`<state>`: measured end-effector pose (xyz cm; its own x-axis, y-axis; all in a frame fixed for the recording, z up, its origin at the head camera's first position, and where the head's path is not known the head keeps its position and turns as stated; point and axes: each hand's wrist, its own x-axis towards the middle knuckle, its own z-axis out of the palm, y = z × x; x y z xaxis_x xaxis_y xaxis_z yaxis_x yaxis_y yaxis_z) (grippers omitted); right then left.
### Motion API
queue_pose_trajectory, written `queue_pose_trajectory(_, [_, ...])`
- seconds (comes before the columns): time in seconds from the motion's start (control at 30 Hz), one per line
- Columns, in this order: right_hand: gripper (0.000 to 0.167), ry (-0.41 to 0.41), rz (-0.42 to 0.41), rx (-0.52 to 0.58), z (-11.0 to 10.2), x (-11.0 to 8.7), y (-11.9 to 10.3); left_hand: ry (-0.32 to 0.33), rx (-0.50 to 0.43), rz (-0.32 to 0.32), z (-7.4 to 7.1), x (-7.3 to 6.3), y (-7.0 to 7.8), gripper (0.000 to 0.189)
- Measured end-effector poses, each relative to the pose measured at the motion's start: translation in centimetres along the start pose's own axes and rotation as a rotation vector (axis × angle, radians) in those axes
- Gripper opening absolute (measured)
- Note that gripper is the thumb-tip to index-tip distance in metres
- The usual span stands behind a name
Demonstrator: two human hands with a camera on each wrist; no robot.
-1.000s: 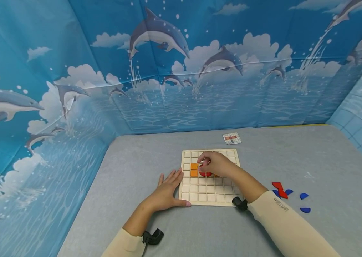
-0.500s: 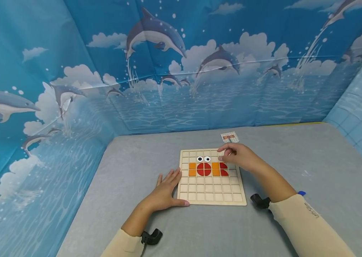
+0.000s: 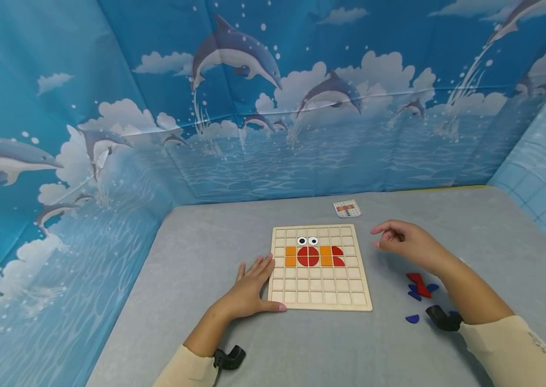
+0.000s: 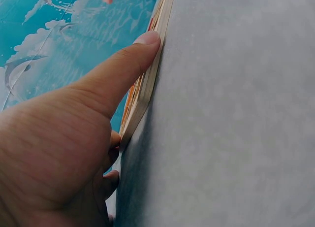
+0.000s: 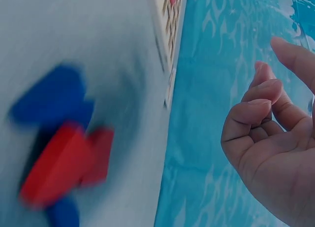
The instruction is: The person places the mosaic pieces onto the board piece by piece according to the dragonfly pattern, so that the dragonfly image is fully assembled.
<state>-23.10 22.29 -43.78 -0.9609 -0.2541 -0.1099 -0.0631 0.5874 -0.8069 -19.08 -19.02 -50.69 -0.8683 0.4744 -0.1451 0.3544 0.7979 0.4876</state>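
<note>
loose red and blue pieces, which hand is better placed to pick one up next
Probably the right hand: it looks empty and hovers near the loose pieces. The left hand touches the board's left edge, across from them.

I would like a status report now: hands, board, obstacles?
Left hand touching board; right hand empty, beside it. Board partly filled. No obstruction visible.

The card [image 3: 347,208] is too small to read; right wrist view: red pieces [image 5: 58,165] blurred; board [image 5: 170,27] cut off.
</note>
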Motion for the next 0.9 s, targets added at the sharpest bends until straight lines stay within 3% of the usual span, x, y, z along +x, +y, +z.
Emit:
queue_pose_trajectory(0.57, [0.041,-0.119,0.034,-0.135,-2.5,-3.7,5.1,0.011,-0.008,0.008,0.0,0.0,0.0,0.119])
queue_pose_trajectory(0.9, [0.052,-0.273,0.039,-0.066,-3.1,-4.7,7.1,0.005,-0.008,0.001,-0.1,-0.2,0.3,0.119])
